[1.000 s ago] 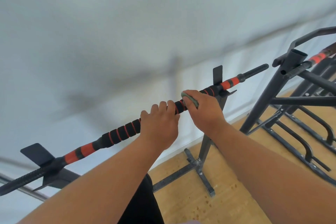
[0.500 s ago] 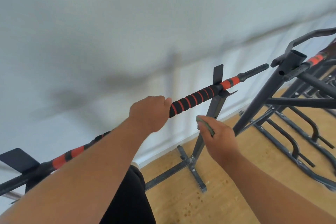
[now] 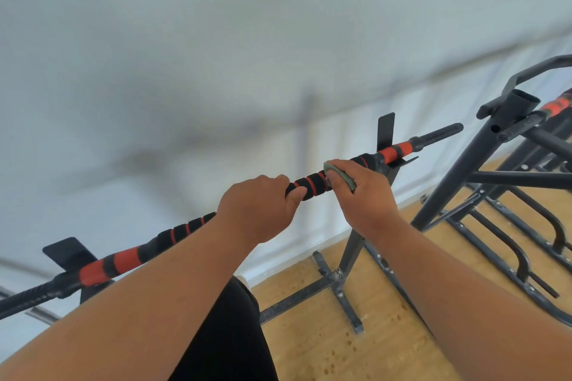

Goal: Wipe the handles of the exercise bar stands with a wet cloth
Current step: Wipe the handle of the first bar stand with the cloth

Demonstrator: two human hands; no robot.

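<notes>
The bar (image 3: 192, 227), with its black and red foam handle, lies across two dark stands, one cradle (image 3: 66, 252) at its left end and one upright stand (image 3: 385, 145) near its right end. The left hand (image 3: 260, 210) is clenched around the bar near its middle, probably to keep the bar from rolling or sliding in the cradles while the other hand rubs it. The right hand (image 3: 363, 195) grasps the bar just to the right of the left hand, with a grey-green cloth (image 3: 340, 176) folded between the palm and the foam, so the wet cloth wraps the handle and can slide along it. A short piece of foam shows between the two hands. To the right of the bar's threaded end stands a second black frame (image 3: 483, 164) with another red-banded bar (image 3: 554, 107) on it; it is near but apart from the right hand. I think the upright stand plate beside the right hand may stop the cloth there, and the left hand covers a part of the foam that probably must be wiped later. Below the bar there is a wooden floor (image 3: 325, 334), and behind it a pale wall (image 3: 216, 56).
</notes>
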